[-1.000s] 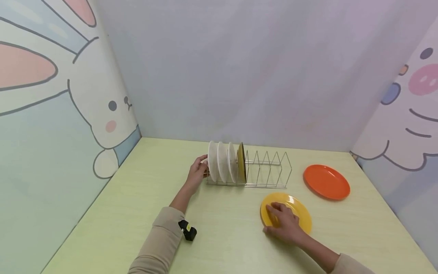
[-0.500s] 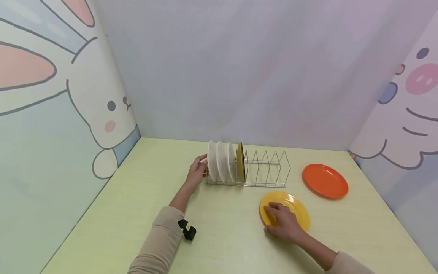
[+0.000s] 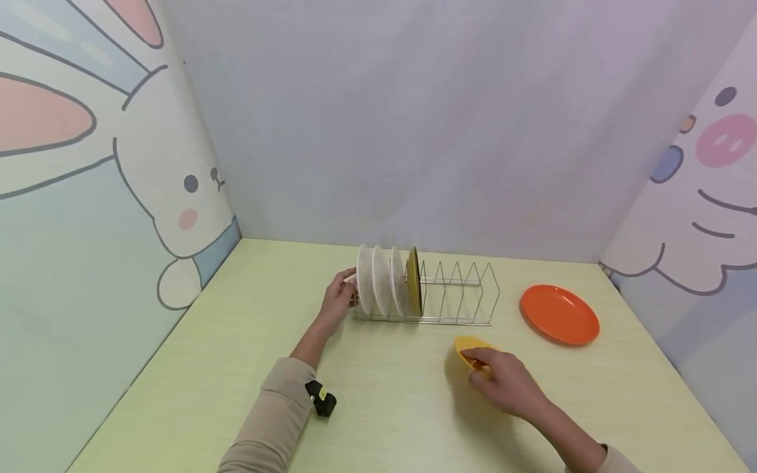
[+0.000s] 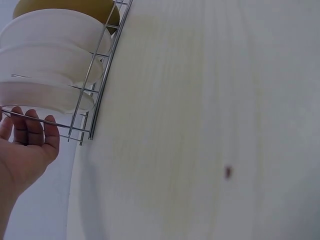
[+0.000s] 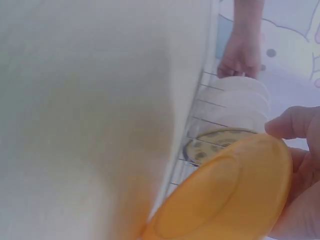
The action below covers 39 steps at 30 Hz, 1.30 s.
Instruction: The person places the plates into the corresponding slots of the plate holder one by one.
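At the left end of the wire dish rack (image 3: 452,320), my left hand (image 3: 336,299) grips the end wire; its fingers curl around it in the left wrist view. Three white plates (image 4: 52,35) stand upright in the rack nearest that hand. Beside them is an olive plate (image 3: 413,282), whose other face shows a dark rim and spots in the right wrist view. My right hand (image 3: 507,382) pinches a yellow plate (image 5: 215,195) by its edge, thumb on one face and fingers on the other. The plate is tilted up in front of the rack, mostly hidden behind the hand in the head view.
An orange-red plate (image 3: 559,314) lies flat on the table (image 3: 378,407) to the right of the rack. The rack's right-hand slots hold no plates. A pale wall stands behind, with cartoon-printed walls at both sides. A small black device (image 3: 322,399) sits on the left sleeve.
The yellow plate, flat on the table before, is now tilted up in my right hand, which has moved slightly right and up. My left hand stays at the rack's end.
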Motion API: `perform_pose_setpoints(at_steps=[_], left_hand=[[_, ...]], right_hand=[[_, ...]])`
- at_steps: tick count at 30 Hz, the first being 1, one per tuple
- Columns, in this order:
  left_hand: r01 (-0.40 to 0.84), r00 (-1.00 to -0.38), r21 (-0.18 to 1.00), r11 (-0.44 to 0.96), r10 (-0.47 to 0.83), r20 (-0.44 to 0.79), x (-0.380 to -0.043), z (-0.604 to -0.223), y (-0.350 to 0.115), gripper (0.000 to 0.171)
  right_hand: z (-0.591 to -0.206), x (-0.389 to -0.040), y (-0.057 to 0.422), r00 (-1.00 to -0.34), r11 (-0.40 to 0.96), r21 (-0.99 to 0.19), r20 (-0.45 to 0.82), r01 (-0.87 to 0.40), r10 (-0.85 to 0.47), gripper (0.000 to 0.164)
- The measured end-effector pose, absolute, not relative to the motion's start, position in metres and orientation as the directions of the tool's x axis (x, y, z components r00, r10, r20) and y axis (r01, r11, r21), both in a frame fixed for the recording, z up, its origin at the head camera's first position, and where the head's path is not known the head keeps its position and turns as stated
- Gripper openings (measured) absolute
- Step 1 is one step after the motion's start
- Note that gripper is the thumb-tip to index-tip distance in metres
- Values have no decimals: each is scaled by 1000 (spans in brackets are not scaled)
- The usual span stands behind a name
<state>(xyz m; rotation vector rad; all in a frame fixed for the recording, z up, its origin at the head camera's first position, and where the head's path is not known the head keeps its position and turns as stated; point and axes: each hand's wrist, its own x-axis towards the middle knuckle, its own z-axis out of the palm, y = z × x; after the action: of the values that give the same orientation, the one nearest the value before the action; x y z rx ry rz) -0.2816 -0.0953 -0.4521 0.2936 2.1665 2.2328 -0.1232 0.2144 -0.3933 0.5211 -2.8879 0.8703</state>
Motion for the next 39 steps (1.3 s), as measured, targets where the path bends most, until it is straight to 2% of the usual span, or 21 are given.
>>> perform_pose_setpoints(at_steps=[6, 10, 18, 30, 33, 39], left_hand=[[139, -982, 989, -39, 122, 143, -283, -454, -96, 35], [156, -982, 987, -26, 108, 158, -283, -455, -95, 34], [138, -984, 990, -32, 107, 140, -281, -456, -92, 34], [113, -986, 992, -54, 117, 119, -281, -461, -91, 33], [112, -986, 993, -47, 122, 117, -281, -459, -92, 33], [113, -983, 992, -65, 138, 121, -282, -456, -94, 36]], right_hand=[[-379, -128, 216, -925, 818, -462, 317, -343, -209, 24], [-372, -133, 224, -926, 812, -491, 347, -316, -150, 19], [-354, -130, 234, -968, 567, -787, 236, -243, -87, 13], [-352, -126, 237, -977, 504, -839, 203, -204, -57, 11], [-355, -126, 236, -985, 389, -907, 175, -164, -6, 14], [-361, -132, 225, -988, 28, -992, 127, -125, 92, 19]])
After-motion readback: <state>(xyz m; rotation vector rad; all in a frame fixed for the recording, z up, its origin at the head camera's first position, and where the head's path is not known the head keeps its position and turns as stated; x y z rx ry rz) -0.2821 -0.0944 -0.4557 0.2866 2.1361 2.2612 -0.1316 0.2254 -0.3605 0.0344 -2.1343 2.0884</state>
